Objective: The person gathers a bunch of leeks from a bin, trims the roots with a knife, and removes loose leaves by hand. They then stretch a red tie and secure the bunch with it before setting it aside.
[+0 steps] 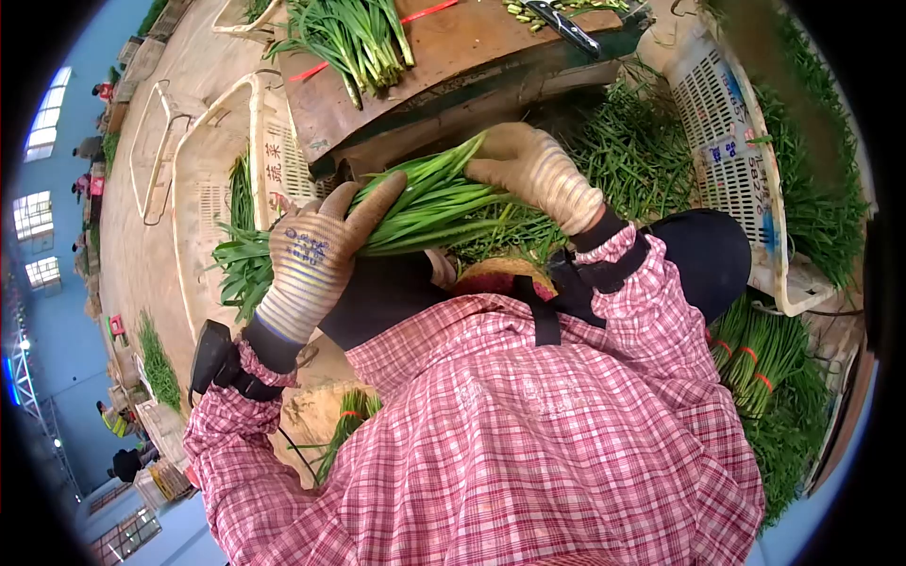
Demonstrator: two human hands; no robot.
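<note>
A bunch of long flat green leaves, looking like garlic chives (439, 203), lies across my lap at the table's near edge. My left hand (321, 236), in a striped knit glove, is wrapped round its left part, and leaf tips hang out past the wrist. At the other end my right hand (538, 174), gloved the same way, closes its thumb and fingers on the stalks; its fingertips are partly hidden. Another pile of chives (349, 42) rests on the brown table (444, 75) beside red ties (429, 11). A black-handled knife (563, 26) lies near cut stalk ends (576, 8).
A cream plastic crate (217, 193) holding greens stands at the left. Another crate (727, 141) leans at the right. Loose leaves (637, 141) cover the floor under the table. Red-banded bundles (755, 363) lie to my right. Other people (118, 424) sit far left.
</note>
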